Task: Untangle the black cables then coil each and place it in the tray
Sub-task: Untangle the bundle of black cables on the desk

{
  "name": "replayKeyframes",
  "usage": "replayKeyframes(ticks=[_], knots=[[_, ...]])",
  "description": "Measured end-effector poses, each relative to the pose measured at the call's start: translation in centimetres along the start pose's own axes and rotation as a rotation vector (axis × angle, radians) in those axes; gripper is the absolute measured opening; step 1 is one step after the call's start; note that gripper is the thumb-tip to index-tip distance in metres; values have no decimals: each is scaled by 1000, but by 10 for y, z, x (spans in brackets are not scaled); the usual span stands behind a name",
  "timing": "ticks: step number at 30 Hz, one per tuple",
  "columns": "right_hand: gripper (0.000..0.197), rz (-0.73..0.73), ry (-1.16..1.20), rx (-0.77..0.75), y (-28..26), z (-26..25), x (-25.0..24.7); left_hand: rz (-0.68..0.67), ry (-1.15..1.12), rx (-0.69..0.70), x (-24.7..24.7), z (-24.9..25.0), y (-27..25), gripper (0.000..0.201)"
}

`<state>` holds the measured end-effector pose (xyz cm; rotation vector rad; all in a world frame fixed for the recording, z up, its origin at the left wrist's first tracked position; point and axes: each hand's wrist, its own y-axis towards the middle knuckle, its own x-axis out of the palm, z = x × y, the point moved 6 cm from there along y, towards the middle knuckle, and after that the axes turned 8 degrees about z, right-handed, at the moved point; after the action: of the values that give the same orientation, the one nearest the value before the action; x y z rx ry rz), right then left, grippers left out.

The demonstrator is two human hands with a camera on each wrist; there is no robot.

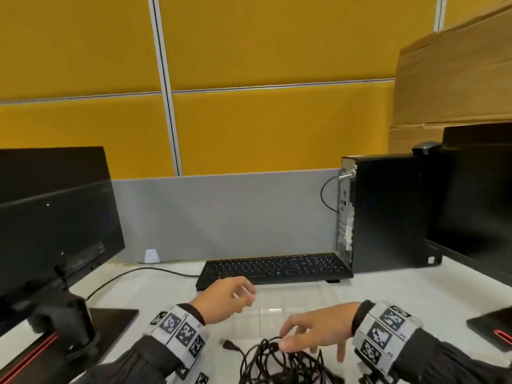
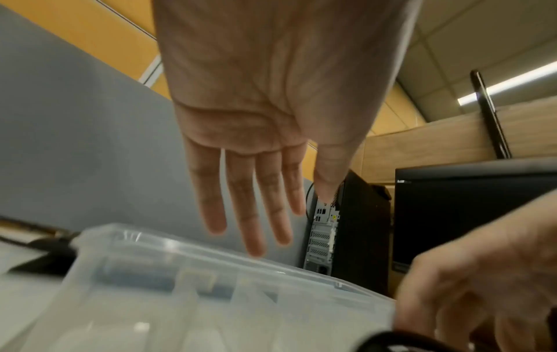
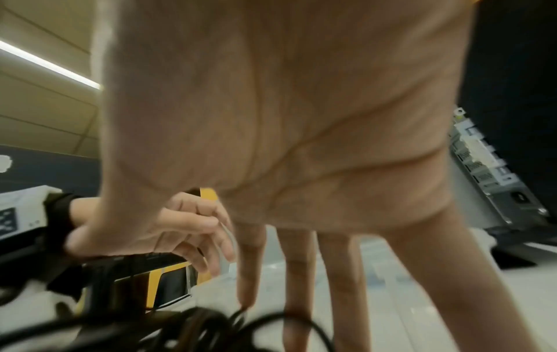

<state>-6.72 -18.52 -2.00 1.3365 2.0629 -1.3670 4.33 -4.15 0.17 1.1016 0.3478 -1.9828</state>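
Here, a white desk (image 1: 388,295) is running back to a grey divider (image 1: 221,212) under yellow wall panels (image 1: 277,45), carrying a black keyboard (image 1: 274,268), a computer tower (image 1: 388,212) and monitors (image 1: 50,217). The tangled black cables (image 1: 279,364) are lying at the near edge, just in front of the clear tray (image 2: 211,285). The right hand (image 1: 318,332) is hovering over them, fingers spread, thumb touching a loop; the left hand (image 1: 224,299) is hanging relaxed and empty above the tray.

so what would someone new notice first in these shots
Probably the tangle of black cables at the near edge of the white desk, with the right hand reaching its fingers down onto it. Next, the left hand, empty and loosely open above the clear plastic tray, and the yellow partition panels behind.
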Motion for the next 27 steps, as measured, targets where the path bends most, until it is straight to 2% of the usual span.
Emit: replayKeyframes(ticks=[1, 5, 8, 10, 13, 14, 16, 18, 20, 23, 25, 27], knots=[[91, -21, 18, 0, -2, 1, 6, -26, -51, -9, 5, 0, -6, 5], [84, 44, 9, 38, -6, 6, 22, -179, -155, -75, 24, -1, -35, 13], [92, 78, 151, 64, 2, 15, 33, -259, -214, -70, 37, 2, -51, 45], [80, 128, 144, 63, 7, 18, 35, -299, -202, -55, 41, 6, -56, 62], [60, 231, 74, 32, 17, 17, 35, -311, -130, -69, 48, 1, -54, 72], [57, 250, 56, 21, 21, 16, 35, -328, -105, -86, 52, -2, -52, 73], [54, 276, 34, -2, 29, 16, 35, -347, -109, -106, 56, -6, -47, 55], [48, 281, 89, -14, 34, 19, 34, -311, -159, -110, 54, -8, -42, 35], [37, 279, 201, -44, 33, 23, 32, -244, -243, -111, 47, -10, -39, 36], [13, 387, 419, -155, 22, 24, 23, -121, -370, -101, 36, -15, -39, 69], [9, 497, 546, -267, 9, 22, 12, -10, -484, -96, 26, -20, -40, 87], [10, 625, 624, -362, -5, 17, -2, 55, -569, -96, 20, -21, -44, 92]])
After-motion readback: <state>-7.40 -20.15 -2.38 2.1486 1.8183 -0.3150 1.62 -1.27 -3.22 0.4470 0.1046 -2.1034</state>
